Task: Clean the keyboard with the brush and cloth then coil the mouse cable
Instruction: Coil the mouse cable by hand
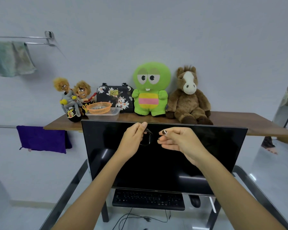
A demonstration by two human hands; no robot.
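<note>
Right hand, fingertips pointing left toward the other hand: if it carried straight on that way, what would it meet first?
Most likely the coiled mouse cable that the left hand holds, just across a small gap from the right hand. Depth is unclear; the monitor behind may be nearer than it looks.

A dark monitor [165,163] stands before a wooden shelf [239,123] bearing a green plush [150,90], brown horse plush [188,97], floral bag [115,97] and orange basket [99,107].
</note>
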